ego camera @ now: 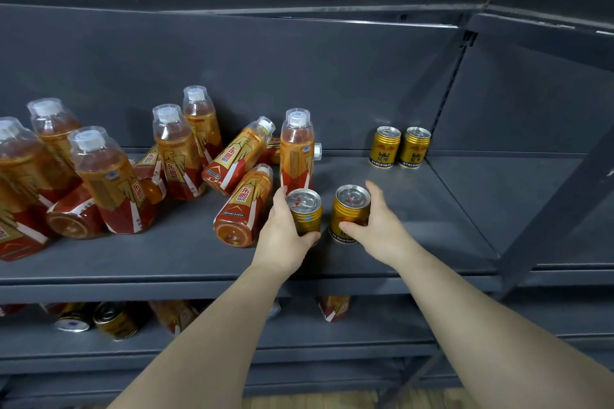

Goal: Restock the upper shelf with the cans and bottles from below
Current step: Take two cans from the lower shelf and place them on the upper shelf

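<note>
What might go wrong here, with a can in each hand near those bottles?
The left hand holds the left can beside an upright bottle; a nudge might topple it onto the fallen bottles. The right hand holds the right can toward the upper shelf's front edge, where it might slip off.

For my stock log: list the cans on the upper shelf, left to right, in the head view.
Left-held can gripped by the left hand → right-held can gripped by the right hand → back-left can → back-right can, these two upright by the back wall.
</note>
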Motion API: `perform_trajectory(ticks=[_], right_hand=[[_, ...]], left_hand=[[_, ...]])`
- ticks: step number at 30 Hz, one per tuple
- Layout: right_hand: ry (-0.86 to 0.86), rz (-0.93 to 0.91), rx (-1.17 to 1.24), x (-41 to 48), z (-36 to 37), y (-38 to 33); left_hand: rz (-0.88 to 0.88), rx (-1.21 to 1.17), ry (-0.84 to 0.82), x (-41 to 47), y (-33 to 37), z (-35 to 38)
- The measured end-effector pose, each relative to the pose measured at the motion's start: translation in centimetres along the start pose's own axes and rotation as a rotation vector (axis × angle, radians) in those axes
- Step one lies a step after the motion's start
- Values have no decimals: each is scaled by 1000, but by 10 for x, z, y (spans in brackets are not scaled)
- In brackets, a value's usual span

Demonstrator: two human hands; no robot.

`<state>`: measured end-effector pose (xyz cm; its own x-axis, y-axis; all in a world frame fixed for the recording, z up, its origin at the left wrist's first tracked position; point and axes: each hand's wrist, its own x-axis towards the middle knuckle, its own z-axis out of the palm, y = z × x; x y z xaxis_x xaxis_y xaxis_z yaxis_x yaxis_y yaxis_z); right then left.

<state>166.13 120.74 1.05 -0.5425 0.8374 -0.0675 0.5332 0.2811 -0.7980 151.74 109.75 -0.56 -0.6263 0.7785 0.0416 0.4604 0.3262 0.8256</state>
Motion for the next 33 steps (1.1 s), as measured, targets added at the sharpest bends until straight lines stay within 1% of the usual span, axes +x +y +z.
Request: perform_trajectory(ticks=[3, 8, 15, 18, 23, 27, 31, 33], right_hand=[[26, 9, 16, 0, 8, 2], [88, 27, -10, 3, 12, 0], [84, 12, -25, 2, 6, -1], [71, 21, -12, 0, 4, 0], [69, 42, 16, 0, 6, 0], [74, 40, 24, 0, 5, -1], [93, 29, 21, -1, 4, 0], [98, 21, 18, 0, 3, 2]], left_hand=[[4, -22, -9, -2, -2, -1], [19, 9, -41, -3, -6, -2], [9, 88, 31, 2, -3, -2], [0, 93, 18, 0, -4, 1], [26, 17, -46, -4, -9, -1], [15, -1, -43, -1, -7, -3], [13, 43, 16, 0, -2, 4], [30, 45, 8, -1, -1, 8]])
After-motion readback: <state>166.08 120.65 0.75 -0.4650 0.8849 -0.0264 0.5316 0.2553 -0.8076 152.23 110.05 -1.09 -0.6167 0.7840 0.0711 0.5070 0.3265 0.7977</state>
